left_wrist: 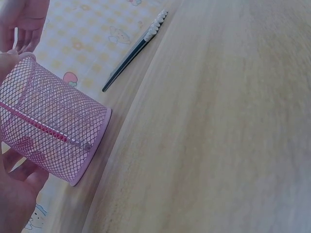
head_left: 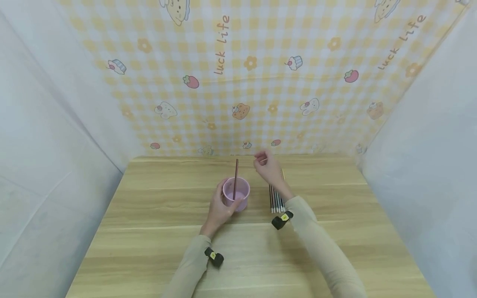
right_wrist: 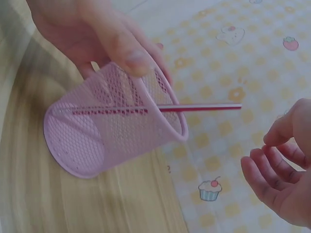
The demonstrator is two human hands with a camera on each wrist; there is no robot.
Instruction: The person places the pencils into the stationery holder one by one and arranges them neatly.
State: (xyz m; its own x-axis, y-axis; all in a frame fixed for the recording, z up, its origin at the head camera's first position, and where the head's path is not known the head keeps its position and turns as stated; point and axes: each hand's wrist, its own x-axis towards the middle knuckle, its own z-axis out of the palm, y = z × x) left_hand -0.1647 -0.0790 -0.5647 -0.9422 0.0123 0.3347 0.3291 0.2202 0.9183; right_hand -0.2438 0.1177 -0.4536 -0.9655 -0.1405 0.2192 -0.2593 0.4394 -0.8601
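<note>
A pink mesh pen cup is on the wooden table, gripped by my left hand with the thumb at its near side and fingers round the far left. One red-and-dark striped pencil leans inside the cup, its upper part above the rim; the mesh shows its lower end near the base in the left wrist view. My right hand is raised to the right of the cup, fingers loosely bent and apart from the pencil. Nothing shows between those fingers in the right wrist view. Below the right forearm lies a row of several pencils.
The wooden table ends at a yellow checked cloth backdrop with printed cartoons. White sheets hang at the left and right. Each sleeve carries a small black wrist camera.
</note>
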